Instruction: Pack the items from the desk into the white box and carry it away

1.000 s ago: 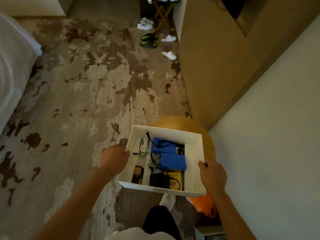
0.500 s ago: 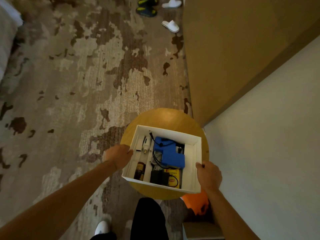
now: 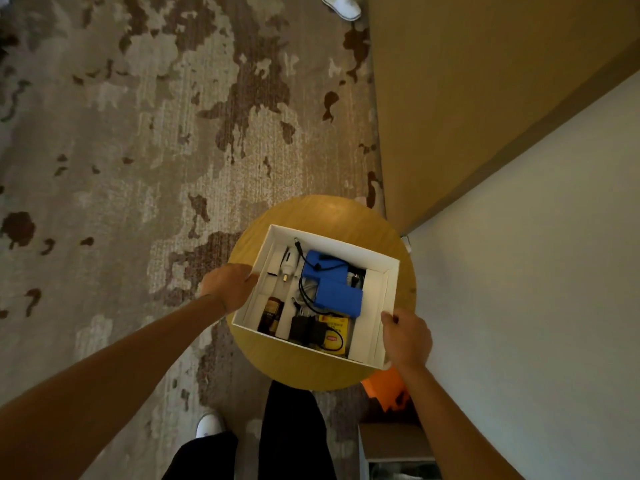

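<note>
Two hands of mine held the white box [image 3: 377,262] over the round wooden table [image 3: 313,213].

My left hand [image 3: 228,285] gripped the box's left wall, thumb curled over the rim, and my right hand [image 3: 408,336] clasped the near right corner with its fingers wrapped around the edge; whether the box rested on the tabletop or hung just above it, I could not tell. Inside lay two blue battery packs [image 3: 332,284] with black leads, a black adapter [image 3: 306,329] beside a yellow packet [image 3: 334,332], a small brown bottle [image 3: 272,313] and a white plug [image 3: 289,263]. Patterned carpet [image 3: 138,133] spread to the left, a white slipper [image 3: 343,6] lay at the far edge, and something orange [image 3: 386,388] showed beneath the table.
</note>
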The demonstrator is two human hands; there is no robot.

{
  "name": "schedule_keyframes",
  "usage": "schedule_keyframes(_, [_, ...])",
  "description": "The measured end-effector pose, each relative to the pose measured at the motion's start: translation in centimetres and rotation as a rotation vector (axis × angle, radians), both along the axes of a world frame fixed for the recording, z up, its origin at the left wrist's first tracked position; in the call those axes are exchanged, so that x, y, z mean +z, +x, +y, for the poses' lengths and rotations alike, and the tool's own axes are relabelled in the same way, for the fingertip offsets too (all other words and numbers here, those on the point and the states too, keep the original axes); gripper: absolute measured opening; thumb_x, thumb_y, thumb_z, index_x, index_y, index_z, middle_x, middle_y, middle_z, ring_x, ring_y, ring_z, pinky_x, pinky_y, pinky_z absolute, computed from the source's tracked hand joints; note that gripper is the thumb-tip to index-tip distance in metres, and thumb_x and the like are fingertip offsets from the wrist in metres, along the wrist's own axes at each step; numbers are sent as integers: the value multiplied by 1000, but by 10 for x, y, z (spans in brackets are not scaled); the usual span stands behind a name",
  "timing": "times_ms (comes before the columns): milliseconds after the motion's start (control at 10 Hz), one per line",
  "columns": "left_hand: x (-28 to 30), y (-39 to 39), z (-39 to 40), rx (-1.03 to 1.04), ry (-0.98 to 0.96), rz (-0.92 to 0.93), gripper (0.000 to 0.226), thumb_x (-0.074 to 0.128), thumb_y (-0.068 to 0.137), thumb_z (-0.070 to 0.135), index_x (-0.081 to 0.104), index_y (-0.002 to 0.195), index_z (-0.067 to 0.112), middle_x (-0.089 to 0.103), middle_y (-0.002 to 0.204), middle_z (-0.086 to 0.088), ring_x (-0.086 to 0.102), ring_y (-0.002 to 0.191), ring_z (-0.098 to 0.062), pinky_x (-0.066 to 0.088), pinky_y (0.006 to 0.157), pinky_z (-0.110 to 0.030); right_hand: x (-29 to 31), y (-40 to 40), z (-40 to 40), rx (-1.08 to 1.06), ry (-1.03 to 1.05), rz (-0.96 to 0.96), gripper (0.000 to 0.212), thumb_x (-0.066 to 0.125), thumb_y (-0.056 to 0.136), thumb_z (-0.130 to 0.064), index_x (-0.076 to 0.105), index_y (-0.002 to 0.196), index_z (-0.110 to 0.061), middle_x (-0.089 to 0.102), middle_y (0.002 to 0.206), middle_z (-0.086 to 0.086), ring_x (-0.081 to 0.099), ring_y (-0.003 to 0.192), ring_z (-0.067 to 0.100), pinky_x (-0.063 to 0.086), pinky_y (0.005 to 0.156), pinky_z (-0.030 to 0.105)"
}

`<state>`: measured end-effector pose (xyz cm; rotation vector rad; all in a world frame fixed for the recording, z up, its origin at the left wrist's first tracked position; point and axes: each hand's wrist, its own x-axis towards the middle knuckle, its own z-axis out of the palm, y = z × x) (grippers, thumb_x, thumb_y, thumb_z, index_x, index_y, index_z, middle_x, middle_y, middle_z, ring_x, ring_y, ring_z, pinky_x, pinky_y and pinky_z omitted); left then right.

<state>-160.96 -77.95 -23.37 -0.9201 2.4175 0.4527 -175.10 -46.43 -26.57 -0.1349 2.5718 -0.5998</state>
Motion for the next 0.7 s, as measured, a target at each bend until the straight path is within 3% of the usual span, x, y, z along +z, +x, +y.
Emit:
schedule_keyframes(300, [-12, 8, -4, -2, 18, -32, 38, 42, 103, 44, 48, 76, 18, 60, 76, -6, 62, 75, -29, 50, 67, -35, -9, 26, 0, 46, 91, 0, 46, 63, 96, -30, 42, 55, -26, 44, 49, -8, 40, 44, 6, 29, 45, 23])
schedule_keyframes(400, [4, 6, -11, -73, 42, -109, 40, 37, 101, 54, 59, 89, 22, 70, 91, -6, 66, 82, -27, 55, 76, -37, 1, 26, 2, 42, 102, -8, 43, 58, 98, -32, 46, 57, -25, 48, 52, -7, 44, 47, 7, 36, 48, 26])
schedule_keyframes(500, [53, 3, -14, -95, 7, -105, 55, 31, 96, 67, 66, 88, 25, 68, 81, 1, 66, 77, -21, 57, 76, -36, 33, 21, -1, 70, 175, -119, 39, 48, 102, -35, 59, 68, -18, 57, 62, -2, 49, 55, 9, 42, 55, 27])
schedule_keyframes(600, [131, 6, -9, -37, 35, 148, 43, 45, 94, 62, 68, 87, 26, 69, 82, 6, 66, 77, -17, 55, 73, -32, 95, 18, -12, 171, 117, -152, 31, 50, 102, -33, 63, 77, -20, 64, 72, 0, 60, 69, 15, 44, 63, 26])
schedule_keyframes(700, [223, 29, 4, -38, 129, 626, 32, 53, 88, 55, 71, 90, 27, 69, 81, 14, 65, 75, -3, 53, 64, -24, 181, 27, -15, 169, -231, -107, 18, 58, 100, -28, 65, 84, -27, 67, 74, -6, 66, 76, 14, 50, 67, 24])
